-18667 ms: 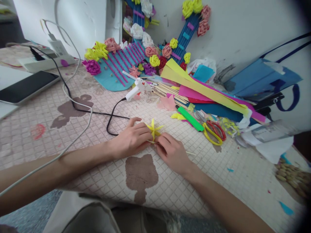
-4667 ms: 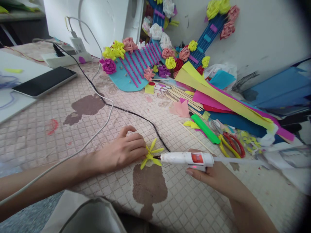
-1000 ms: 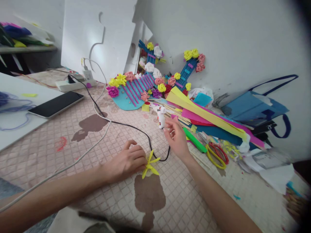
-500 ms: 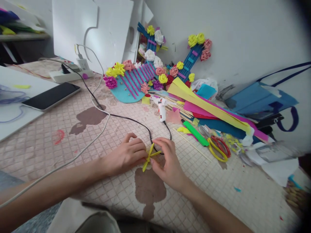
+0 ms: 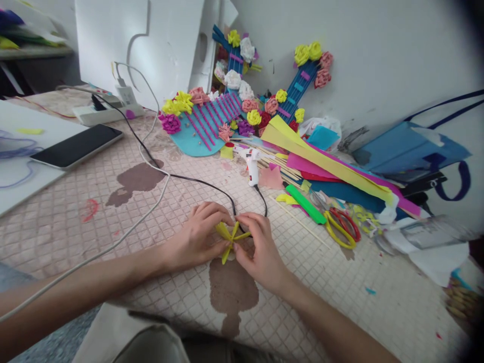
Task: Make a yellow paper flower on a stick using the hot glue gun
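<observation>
Single view from a camera worn on the person's head, facing forward and down, near above the bench [image 5: 378, 282], hands [image 5: 260, 252] below mid-frame, the bench's front edge at the bottom, wall [image 5: 378, 45] across the top right.

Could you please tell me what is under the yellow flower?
Beside the yellow flower, the patterned tablecloth and a brown patch show. Directly beneath it, and under the left hand and right hand, the surface is covered from view.

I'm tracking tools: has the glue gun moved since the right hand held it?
Yes, farther away: the glue gun went from beside the near brown patch to the sticks.
</observation>
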### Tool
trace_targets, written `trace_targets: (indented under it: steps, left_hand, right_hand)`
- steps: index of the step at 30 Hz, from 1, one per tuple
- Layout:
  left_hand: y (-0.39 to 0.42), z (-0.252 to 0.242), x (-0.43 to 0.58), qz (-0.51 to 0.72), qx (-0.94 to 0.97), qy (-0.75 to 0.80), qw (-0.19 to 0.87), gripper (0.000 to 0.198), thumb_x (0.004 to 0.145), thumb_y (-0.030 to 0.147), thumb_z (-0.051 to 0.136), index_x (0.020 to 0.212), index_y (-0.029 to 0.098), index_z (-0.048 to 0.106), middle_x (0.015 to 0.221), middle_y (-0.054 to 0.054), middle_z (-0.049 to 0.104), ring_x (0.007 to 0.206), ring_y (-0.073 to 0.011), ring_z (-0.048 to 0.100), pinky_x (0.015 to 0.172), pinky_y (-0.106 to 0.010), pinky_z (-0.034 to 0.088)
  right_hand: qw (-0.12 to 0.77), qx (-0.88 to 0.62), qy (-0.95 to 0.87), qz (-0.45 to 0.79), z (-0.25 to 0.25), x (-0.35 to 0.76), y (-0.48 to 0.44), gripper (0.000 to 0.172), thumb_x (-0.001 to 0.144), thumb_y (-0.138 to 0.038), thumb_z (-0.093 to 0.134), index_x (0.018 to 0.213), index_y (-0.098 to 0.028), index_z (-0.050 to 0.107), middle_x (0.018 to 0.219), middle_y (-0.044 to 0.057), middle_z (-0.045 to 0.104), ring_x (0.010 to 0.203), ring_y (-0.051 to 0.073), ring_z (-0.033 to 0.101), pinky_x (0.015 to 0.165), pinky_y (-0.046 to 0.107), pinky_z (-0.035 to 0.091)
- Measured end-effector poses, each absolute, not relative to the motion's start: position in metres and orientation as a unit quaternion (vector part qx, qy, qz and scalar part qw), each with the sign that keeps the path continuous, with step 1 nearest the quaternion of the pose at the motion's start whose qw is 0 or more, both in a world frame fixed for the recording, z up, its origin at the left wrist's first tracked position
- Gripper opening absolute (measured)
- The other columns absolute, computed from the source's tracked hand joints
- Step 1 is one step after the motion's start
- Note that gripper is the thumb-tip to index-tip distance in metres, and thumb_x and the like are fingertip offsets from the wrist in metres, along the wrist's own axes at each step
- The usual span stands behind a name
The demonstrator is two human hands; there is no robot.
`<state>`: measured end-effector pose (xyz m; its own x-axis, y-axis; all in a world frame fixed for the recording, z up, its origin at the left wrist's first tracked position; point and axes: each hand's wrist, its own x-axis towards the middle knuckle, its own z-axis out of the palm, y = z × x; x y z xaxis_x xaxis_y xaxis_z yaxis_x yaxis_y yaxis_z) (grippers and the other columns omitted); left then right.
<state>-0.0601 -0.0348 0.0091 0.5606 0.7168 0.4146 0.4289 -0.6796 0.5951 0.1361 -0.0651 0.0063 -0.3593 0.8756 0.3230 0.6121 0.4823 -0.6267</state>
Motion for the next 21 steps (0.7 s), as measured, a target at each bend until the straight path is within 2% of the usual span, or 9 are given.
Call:
trace_targets:
  steps: [13,21]
  left_hand:
    - [-0.035,0.008,-0.059,0.33,0.852,0.342,0.219,0.026,0.082,0.022,0.061,0.107,0.019,0.055,0.108,-0.007,0.056,0.104,-0.0219,0.049,0.092,-0.04,0.041]
    - [-0.031,0.012,-0.069,0.352,0.834,0.364,0.218,0.019,0.087,0.018,0.051,0.106,0.018,0.053,0.106,-0.007,0.056,0.104,-0.0202,0.051,0.091,-0.038,0.042]
  right_hand:
    - [0.322,-0.464,-0.798,0.209,0.005,0.137,-0.066,0.051,0.078,-0.015,0.054,0.126,-0.025,0.041,0.122,0.01,0.044,0.118,0.027,0.042,0.101,0.05,0.039]
    - [0.374,-0.46,-0.779,0.203,0.014,0.143,-0.066,0.037,0.085,-0.021,0.05,0.122,-0.026,0.048,0.119,0.009,0.05,0.117,0.025,0.046,0.099,0.048,0.042]
